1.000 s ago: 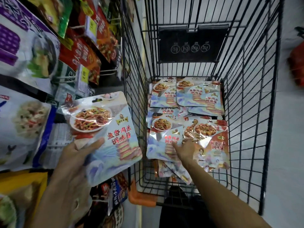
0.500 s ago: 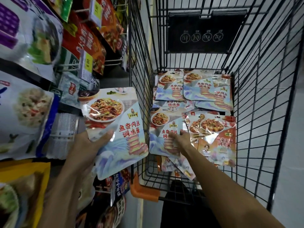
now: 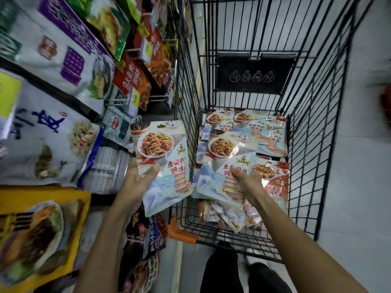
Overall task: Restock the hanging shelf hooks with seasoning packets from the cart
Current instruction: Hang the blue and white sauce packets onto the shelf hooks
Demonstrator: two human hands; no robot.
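The left hand [image 3: 137, 183] grasps the first packet [image 3: 167, 163] at left of centre, outside the cart [image 3: 313, 134]. Its thumb lies across the packet's face and its fingers sit behind. This packet is upright between the shelf goods and the cart's left wall, but is not on any hook.

The right hand [image 3: 248, 182] reaches into the cart at centre frame and grips the second packet [image 3: 220, 166] by its lower edge. That packet looks tilted up off the pile [image 3: 264, 132]. Its underside is hidden, so it may be only partly lifted.

The task seems to be at an early or middle stage. Two packets are in hand and neither is hung. The pile covers much of the cart floor, with more packets of the same kind toward the far wall and a few at the near edge, under the right wrist.

The hooks [image 3: 158, 100] run up the upper left of the frame, with red packets [image 3: 133, 81] and price tags on them. Which hook suits this kind cannot be read here.

What seems to be left is to lift the second packet clear, hang both, and then work through the pile.
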